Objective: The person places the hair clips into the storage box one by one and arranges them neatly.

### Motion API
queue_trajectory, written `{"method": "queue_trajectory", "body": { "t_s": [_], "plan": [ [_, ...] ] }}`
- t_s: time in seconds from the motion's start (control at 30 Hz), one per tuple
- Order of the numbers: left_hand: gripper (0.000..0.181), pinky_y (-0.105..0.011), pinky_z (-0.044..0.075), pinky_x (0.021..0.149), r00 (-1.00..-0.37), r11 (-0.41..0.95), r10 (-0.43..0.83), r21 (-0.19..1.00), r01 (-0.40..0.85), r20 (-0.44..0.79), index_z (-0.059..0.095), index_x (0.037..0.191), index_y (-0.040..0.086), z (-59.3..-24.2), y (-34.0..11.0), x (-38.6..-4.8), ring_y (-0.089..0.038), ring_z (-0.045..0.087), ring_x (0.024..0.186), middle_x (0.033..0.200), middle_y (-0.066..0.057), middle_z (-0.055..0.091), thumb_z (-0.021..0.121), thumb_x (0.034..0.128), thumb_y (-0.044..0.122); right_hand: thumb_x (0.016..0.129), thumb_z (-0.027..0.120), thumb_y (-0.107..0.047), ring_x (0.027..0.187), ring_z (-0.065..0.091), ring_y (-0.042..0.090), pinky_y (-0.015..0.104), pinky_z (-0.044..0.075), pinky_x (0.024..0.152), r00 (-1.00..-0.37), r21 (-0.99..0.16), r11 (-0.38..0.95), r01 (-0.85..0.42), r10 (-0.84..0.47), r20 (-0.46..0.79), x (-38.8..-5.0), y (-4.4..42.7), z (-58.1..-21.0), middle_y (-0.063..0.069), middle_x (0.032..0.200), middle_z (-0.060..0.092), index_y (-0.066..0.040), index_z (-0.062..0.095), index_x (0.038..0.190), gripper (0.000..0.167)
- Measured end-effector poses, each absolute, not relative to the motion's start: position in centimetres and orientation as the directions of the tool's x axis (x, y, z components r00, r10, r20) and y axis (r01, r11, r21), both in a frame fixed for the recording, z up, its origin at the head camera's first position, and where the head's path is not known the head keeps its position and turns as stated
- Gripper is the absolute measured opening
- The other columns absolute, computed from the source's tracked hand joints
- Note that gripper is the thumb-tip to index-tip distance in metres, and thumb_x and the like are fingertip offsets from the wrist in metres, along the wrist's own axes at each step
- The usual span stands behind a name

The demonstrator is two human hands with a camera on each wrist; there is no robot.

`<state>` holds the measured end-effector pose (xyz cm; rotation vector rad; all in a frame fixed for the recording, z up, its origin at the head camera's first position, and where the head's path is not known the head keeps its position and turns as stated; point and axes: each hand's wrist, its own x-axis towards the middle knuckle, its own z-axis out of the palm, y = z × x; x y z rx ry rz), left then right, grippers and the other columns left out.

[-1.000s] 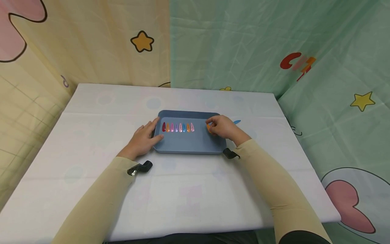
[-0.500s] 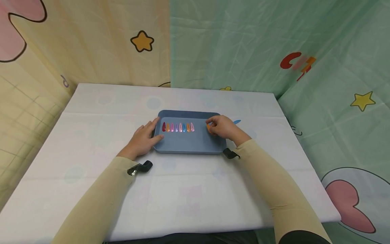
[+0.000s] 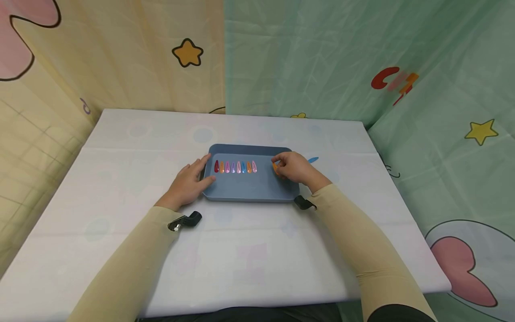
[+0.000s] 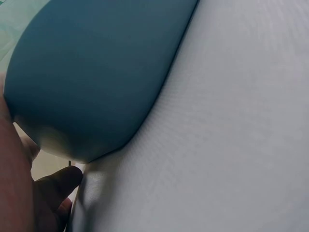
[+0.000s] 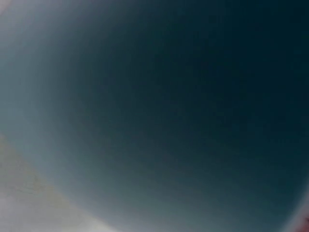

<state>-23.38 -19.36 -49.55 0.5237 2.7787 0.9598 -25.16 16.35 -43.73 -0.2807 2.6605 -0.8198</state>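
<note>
A blue-grey tray (image 3: 249,190) lies on the table in the head view. Several colourful snap hair clips (image 3: 233,167) stand in a row across its left half, red at the left end and pink at the right. My left hand (image 3: 186,185) rests at the tray's left edge, fingers spread and thumb over the rim. Over the tray's right part, my right hand (image 3: 295,169) pinches an orange hair clip (image 3: 275,168), partly hidden by the fingers. In the left wrist view the tray's underside (image 4: 106,72) shows beside my fingers. The right wrist view is mostly dark and blurred.
Just right of the tray, a blue hair clip (image 3: 313,159) shows behind my right wrist, partly hidden. A white cloth covers the table (image 3: 241,250). Patterned curtains (image 3: 322,58) hang behind the table and along its sides.
Both hands, the tray and the clips hold the same places. Only the head view has tilted very slightly.
</note>
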Motion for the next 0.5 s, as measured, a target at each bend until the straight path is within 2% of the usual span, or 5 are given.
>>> {"method": "queue_trajectory", "body": {
  "t_s": [0.5],
  "plan": [
    [0.080, -0.054, 0.007, 0.135, -0.931, 0.730, 0.364, 0.627, 0.272, -0.021, 0.016, 0.171, 0.021, -49.59, -19.26, -23.37, -0.038, 0.019, 0.164, 0.175, -0.013, 0.025, 0.055, 0.1059, 0.047, 0.106, 0.056, -0.010, 0.078, 0.065, 0.021, 0.032, 0.051, 0.068, -0.921, -0.570, 0.817, -0.088, -0.285, -0.266, -24.99, 16.12, -43.50, 0.009, 0.101, 0.075, -0.007, 0.061, 0.146, 0.041]
  ]
}}
